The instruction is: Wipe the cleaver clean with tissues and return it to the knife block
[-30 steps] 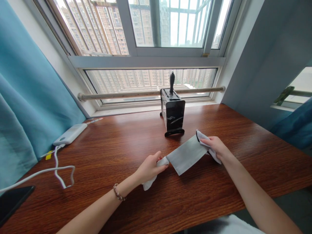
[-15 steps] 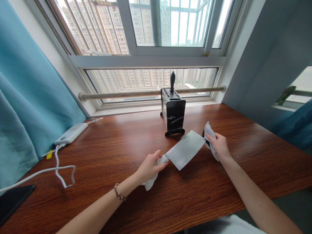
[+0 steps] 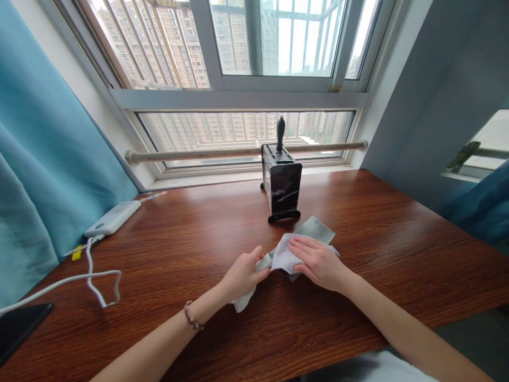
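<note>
My left hand (image 3: 244,271) is closed round the handle of a cleaver, with a white cloth (image 3: 244,300) wrapped between palm and handle. The wide grey cleaver blade (image 3: 317,229) points away to the right, low over the wooden table. My right hand (image 3: 320,261) presses a second white cloth (image 3: 284,255) onto the blade near its handle end, fingers laid along the cloth. Most of the blade's middle is hidden under that cloth and hand. A black knife block (image 3: 285,185) stands just beyond the blade, with one black handle (image 3: 280,133) sticking up from it.
On the left of the table (image 3: 191,223) lie a white power bank (image 3: 113,218) and its white cable (image 3: 92,270). A dark flat device (image 3: 24,329) sits at the near left edge. Behind the table are a window and a rail (image 3: 199,155); a blue curtain (image 3: 51,138) hangs left.
My right hand has moved left with its cloth, from beyond the blade's far end onto the blade near the handle. The left hand keeps its hold on the cleaver.
</note>
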### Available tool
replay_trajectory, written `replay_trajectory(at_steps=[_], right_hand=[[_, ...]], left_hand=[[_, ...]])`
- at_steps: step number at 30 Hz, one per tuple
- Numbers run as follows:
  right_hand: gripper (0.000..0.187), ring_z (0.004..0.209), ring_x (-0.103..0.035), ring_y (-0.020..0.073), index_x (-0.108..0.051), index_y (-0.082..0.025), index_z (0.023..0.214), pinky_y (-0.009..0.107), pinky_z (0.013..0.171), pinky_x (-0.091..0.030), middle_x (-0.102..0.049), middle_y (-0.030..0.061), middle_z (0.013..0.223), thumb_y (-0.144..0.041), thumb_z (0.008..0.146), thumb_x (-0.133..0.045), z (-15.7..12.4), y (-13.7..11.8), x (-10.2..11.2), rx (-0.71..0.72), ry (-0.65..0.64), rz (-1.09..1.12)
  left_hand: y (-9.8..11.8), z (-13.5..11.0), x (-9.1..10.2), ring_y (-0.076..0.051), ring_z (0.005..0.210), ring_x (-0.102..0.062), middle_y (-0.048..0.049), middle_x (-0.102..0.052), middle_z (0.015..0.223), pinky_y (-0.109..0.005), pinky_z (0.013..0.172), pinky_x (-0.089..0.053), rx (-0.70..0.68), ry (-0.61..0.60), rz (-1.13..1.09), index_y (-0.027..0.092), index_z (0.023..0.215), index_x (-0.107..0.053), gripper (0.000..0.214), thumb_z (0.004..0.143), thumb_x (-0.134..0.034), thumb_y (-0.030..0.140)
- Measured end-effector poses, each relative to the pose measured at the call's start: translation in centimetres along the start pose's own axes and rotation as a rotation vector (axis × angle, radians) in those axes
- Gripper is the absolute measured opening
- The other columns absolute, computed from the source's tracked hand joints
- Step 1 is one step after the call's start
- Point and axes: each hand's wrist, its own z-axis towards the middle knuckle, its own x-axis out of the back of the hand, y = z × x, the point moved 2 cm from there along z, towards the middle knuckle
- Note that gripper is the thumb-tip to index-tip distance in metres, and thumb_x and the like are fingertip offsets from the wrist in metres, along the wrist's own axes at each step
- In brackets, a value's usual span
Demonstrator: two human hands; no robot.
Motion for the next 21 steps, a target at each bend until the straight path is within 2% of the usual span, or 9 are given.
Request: replay_trajectory(at_steps=[4,12,14,18,21], right_hand=[[0.047,0.120,-0.037,0.0232,-0.045,-0.010,0.124,0.039,0.100,-0.033,-0.046,0.0125,0.127,-0.038,0.086,-0.040,0.0,-1.2,0.3,0.110,-0.034,0.040],[0.041,0.119,-0.040,0.0209,-0.047,-0.012,0.122,0.037,0.099,-0.034,-0.049,0.0096,0.125,-0.033,0.087,-0.039,0.1,-1.2,-0.3,0.074,0.002,0.002],[0.040,0.118,-0.041,0.0211,-0.048,-0.012,0.121,0.037,0.099,-0.034,-0.048,0.0095,0.126,-0.031,0.087,-0.038,0.0,-0.7,-0.8,-0.011,0.029,-0.063],[0.039,0.115,-0.044,0.0240,-0.053,-0.006,0.115,0.038,0.097,-0.034,-0.051,0.0151,0.121,-0.028,0.087,-0.037,-0.4,1.2,-1.6,-0.302,0.089,-0.254],[0.040,0.112,-0.046,0.0251,-0.055,-0.002,0.111,0.037,0.096,-0.034,-0.055,0.0182,0.116,-0.028,0.088,-0.034,-0.8,2.5,-1.7,-0.456,0.100,-0.352]], left_hand=[[-0.3,-0.1,-0.2,-0.009,0.054,-0.042,0.0054,-0.051,0.060,-0.019,0.050,-0.026,-0.002,0.006,0.032,0.019,0.071,-0.036,0.020,0.073,-0.052,0.031],[-0.1,-0.1,-0.1,-0.009,0.054,-0.042,0.0058,-0.050,0.060,-0.019,0.050,-0.026,-0.012,0.003,0.028,0.019,0.069,-0.035,0.017,0.072,-0.050,0.026],[0.1,-0.1,0.0,-0.009,0.055,-0.042,0.0059,-0.049,0.060,-0.019,0.051,-0.027,-0.009,-0.002,0.020,0.019,0.070,-0.035,0.018,0.072,-0.051,0.028],[0.3,-0.1,0.3,-0.010,0.057,-0.045,0.0054,-0.051,0.062,-0.020,0.052,-0.029,0.002,-0.035,0.025,0.019,0.072,-0.037,0.021,0.072,-0.052,0.033],[0.4,-0.1,0.4,-0.010,0.057,-0.046,0.0050,-0.052,0.063,-0.020,0.052,-0.028,0.004,-0.056,0.043,0.019,0.073,-0.038,0.020,0.072,-0.052,0.034]])
